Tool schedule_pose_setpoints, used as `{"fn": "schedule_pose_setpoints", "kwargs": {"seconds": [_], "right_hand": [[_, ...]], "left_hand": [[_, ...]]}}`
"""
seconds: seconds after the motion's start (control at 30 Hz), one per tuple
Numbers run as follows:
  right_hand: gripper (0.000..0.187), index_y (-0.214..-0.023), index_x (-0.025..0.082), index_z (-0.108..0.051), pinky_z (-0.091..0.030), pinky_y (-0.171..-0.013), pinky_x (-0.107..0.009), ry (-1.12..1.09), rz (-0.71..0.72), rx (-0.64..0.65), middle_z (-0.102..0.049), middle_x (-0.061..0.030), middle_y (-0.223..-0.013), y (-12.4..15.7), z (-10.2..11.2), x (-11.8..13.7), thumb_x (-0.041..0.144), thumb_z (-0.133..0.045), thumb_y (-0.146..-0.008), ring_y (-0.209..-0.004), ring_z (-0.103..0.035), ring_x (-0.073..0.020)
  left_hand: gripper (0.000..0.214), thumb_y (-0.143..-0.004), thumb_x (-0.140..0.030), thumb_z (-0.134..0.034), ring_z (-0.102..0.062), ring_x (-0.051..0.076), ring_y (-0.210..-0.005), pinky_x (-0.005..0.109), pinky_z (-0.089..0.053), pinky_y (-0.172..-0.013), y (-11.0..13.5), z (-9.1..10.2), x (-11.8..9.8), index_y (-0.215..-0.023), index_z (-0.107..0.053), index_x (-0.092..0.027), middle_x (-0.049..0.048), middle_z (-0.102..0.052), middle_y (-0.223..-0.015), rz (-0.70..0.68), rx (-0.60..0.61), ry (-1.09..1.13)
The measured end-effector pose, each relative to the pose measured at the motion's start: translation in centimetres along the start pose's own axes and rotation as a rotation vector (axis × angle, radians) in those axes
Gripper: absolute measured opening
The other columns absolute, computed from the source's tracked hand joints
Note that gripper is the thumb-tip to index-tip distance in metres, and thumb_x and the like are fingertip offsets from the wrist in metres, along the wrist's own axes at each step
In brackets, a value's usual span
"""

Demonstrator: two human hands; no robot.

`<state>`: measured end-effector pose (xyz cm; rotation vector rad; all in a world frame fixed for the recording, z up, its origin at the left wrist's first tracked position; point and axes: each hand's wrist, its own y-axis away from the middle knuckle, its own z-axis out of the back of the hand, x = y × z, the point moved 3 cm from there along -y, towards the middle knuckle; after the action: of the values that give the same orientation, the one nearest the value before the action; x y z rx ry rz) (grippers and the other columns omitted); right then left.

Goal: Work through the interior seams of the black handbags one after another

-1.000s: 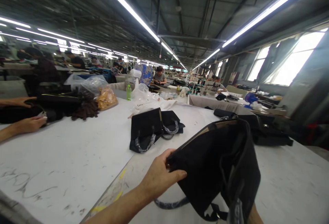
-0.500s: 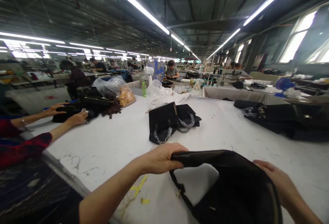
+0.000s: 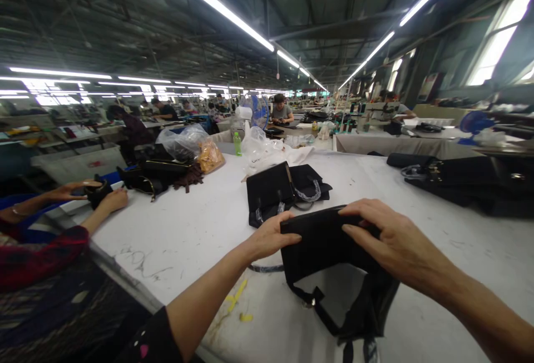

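Note:
A black handbag (image 3: pixel 321 240) is held up over the white table, its opening and a strap with a small metal fitting facing me. My left hand (image 3: pixel 271 236) pinches the bag's upper left corner, thumb on the near face. On the top edge further right, my right hand (image 3: pixel 381 235) is closed with thumb and fingers on either side of the black material. Handles hang at the bag's lower end, partly cut off by the frame. Just beyond lie more black handbags (image 3: pixel 271 188) with plastic-wrapped handles.
Black bags (image 3: pixel 467 182) lie along the right side of the white table (image 3: pixel 200 229). At left, a co-worker's hands (image 3: pixel 110 202) handle a black piece. Clear plastic bags (image 3: pixel 258 149), a green bottle (image 3: pixel 237 144) and a blue fan (image 3: pixel 259 110) stand toward the back.
My right hand has moved from the bag's right side up and left onto its top edge. The bag has been turned and lifted, and its strap now shows. The co-worker's hands have shifted left.

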<state>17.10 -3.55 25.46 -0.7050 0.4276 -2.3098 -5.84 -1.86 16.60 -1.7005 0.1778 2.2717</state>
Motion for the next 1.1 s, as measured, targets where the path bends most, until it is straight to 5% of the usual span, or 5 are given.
{"fn": "schedule_pose_setpoints", "kwargs": {"seconds": [0.17, 0.37, 0.53, 0.8, 1.1], "right_hand": [[0.021, -0.106, 0.021, -0.063, -0.043, -0.094, -0.042, 0.21, 0.168, 0.114, -0.062, -0.0056, -0.105, -2.8, -3.3, -0.2, 0.023, -0.059, -0.086, -0.102, -0.05, -0.0243], [0.012, -0.095, 0.019, -0.067, -0.043, -0.088, -0.04, 0.307, 0.245, 0.169, -0.059, -0.0072, -0.094, -4.2, -4.7, 0.1, 0.019, -0.06, -0.085, -0.093, -0.047, -0.0242], [0.002, -0.081, 0.018, -0.066, -0.043, -0.083, -0.037, 0.289, 0.242, 0.147, -0.058, -0.0062, -0.091, -4.5, -5.1, -0.1, 0.02, -0.067, -0.08, -0.09, -0.045, -0.0231], [0.018, -0.065, 0.018, -0.063, -0.04, -0.083, -0.034, 0.227, 0.174, 0.154, -0.059, -0.0043, -0.09, -5.4, -5.6, -0.6, 0.021, -0.064, -0.082, -0.091, -0.045, -0.0205], [0.018, -0.066, 0.019, -0.063, -0.036, -0.079, -0.037, 0.367, 0.101, 0.155, -0.06, -0.0043, -0.095, -5.8, -5.9, 0.0, 0.023, -0.06, -0.083, -0.096, -0.045, -0.0229]], "left_hand": [[0.029, -0.069, -0.028, -0.071, -0.047, 0.011, -0.068, 0.02, -0.035, -0.059, -0.3, -0.2, 0.9, -0.093, -0.058, -0.017, -0.0037, -0.053, -0.074, -0.023, -0.074, -0.002], [0.036, -0.073, -0.031, -0.071, -0.054, 0.011, -0.072, 0.022, -0.041, -0.066, -0.3, -0.2, 1.7, -0.103, -0.058, -0.016, -0.0001, -0.059, -0.084, -0.053, -0.114, 0.2], [0.034, -0.075, -0.034, -0.07, -0.056, 0.012, -0.075, 0.023, -0.043, -0.07, -0.4, 0.0, 2.3, -0.102, -0.061, -0.015, 0.0018, -0.063, -0.087, -0.096, -0.15, 0.225], [0.033, -0.077, -0.041, -0.068, -0.058, 0.014, -0.075, 0.023, -0.043, -0.067, -0.4, 0.0, 2.2, -0.098, -0.065, -0.016, 0.0019, -0.065, -0.085, -0.104, -0.173, 0.141], [0.033, -0.075, -0.043, -0.07, -0.058, 0.013, -0.072, 0.023, -0.043, -0.067, -0.3, -0.2, 2.2, -0.093, -0.067, -0.016, 0.0007, -0.065, -0.081, -0.116, -0.188, 0.167]]}}
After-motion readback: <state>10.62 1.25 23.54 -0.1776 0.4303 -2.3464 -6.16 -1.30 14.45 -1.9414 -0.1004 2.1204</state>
